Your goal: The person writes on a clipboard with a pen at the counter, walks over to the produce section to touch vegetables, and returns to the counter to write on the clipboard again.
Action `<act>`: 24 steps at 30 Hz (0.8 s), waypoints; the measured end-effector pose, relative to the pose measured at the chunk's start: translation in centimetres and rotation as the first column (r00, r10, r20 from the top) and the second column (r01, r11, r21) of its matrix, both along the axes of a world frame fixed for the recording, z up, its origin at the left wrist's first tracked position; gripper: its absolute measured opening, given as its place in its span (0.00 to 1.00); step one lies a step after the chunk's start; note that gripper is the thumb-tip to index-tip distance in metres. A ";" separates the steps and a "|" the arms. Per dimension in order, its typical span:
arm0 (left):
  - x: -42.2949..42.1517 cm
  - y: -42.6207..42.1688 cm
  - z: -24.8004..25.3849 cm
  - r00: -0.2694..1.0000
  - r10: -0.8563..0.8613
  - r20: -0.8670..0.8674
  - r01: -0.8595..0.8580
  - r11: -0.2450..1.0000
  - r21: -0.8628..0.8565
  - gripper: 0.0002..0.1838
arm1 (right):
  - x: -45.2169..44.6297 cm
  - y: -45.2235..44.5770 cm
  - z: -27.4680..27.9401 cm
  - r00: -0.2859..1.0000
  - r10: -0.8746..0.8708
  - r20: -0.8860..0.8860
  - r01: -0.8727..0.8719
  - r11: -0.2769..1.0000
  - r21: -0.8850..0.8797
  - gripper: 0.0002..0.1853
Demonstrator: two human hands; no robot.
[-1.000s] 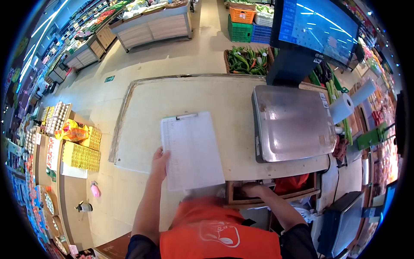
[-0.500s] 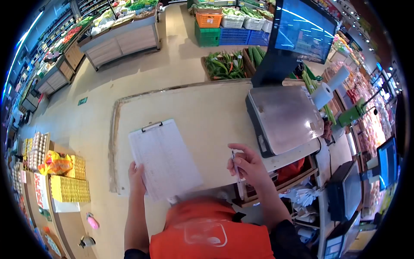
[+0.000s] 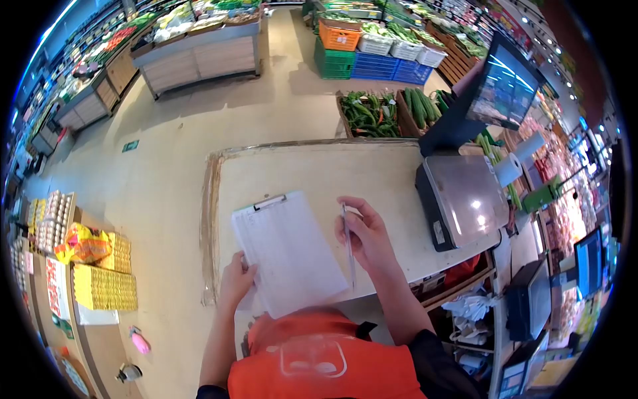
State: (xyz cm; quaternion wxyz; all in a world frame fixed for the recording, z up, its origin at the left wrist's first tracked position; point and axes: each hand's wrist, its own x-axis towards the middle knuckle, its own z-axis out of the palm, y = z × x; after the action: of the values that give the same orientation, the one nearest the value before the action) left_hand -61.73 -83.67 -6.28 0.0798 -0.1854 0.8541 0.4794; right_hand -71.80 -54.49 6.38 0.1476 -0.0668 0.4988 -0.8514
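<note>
A clipboard (image 3: pixel 269 203) with white printed sheets (image 3: pixel 292 256) lies on the light counter (image 3: pixel 325 163), tilted slightly, its near end close to my red apron (image 3: pixel 319 356). My left hand (image 3: pixel 238 278) grips the clipboard's left edge near the bottom; the thumb shows and the other fingers are partly hidden. Just right of the sheets, my right hand (image 3: pixel 364 236) pinches a slim pen (image 3: pixel 349 249), its lower end pointing down toward me. The pen's tip looks apart from the paper.
A weighing scale (image 3: pixel 465 196) with a screen (image 3: pixel 505 90) stands at the counter's right. Beyond the far edge are crates of green peppers (image 3: pixel 369 113) and cucumbers (image 3: pixel 420 106). Yellow egg trays (image 3: pixel 105 287) are stacked at left. Plastic bags (image 3: pixel 470 306) fill a shelf below right.
The view has shifted, so the counter and clipboard sit further right. My right hand with the pen has come closer to the sheets. My left hand keeps hold of the clipboard's edge.
</note>
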 end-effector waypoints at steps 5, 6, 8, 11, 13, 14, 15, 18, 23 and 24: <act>1.3 1.2 -0.8 0.990 0.127 -0.068 -0.131 0.990 -0.054 0.30 | -3.4 -1.6 -1.1 0.991 0.010 0.136 0.001 0.997 -0.083 0.12; 1.6 1.4 -0.7 0.986 0.144 -0.081 -0.150 0.987 -0.066 0.29 | -3.7 -1.9 -1.2 0.986 0.006 0.168 0.012 0.994 -0.108 0.11; 2.1 2.2 -0.6 0.979 0.175 -0.105 -0.184 0.979 -0.085 0.28 | -4.3 -2.5 -1.7 0.986 0.019 0.163 -0.012 0.999 -0.048 0.08; 3.0 3.2 -0.7 0.952 0.260 -0.161 -0.267 0.963 -0.021 0.26 | -4.9 -3.0 -3.1 0.982 0.065 0.175 -0.062 0.998 -0.024 0.06; 3.3 3.5 -0.9 0.933 0.302 -0.195 -0.306 0.952 0.009 0.25 | -5.5 -3.6 -3.9 0.979 0.098 0.178 -0.098 0.995 -0.008 0.06; 3.5 3.8 -1.1 0.923 0.323 -0.210 -0.325 0.945 0.026 0.24 | -5.9 -3.8 -4.4 0.978 0.110 0.176 -0.115 0.993 0.014 0.06; 3.5 3.9 -1.2 0.922 0.327 -0.208 -0.331 0.944 0.018 0.24 | -6.1 -4.1 -4.7 0.976 0.125 0.176 -0.133 0.990 0.038 0.07; 2.9 3.5 -1.0 0.919 0.325 -0.225 -0.344 0.938 -0.049 0.23 | -7.0 -5.1 -4.0 0.969 0.163 0.186 -0.196 0.965 0.175 0.09; -0.4 0.3 -2.4 0.916 0.251 -0.313 -0.346 0.890 -0.296 0.21 | -8.9 -5.1 -8.4 0.821 0.299 0.486 -0.256 0.954 -0.155 0.14; -1.2 -0.7 -2.9 0.909 0.221 -0.352 -0.352 0.861 -0.368 0.22 | -8.9 -5.0 -10.4 0.761 0.350 0.547 -0.309 0.936 -0.170 0.15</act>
State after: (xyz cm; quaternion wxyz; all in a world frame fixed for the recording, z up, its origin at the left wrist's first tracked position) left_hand -62.92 -84.41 -9.18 -0.1649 -0.2502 0.9018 0.3113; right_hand -80.68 -59.46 -4.02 0.4343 0.0984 0.3824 -0.8096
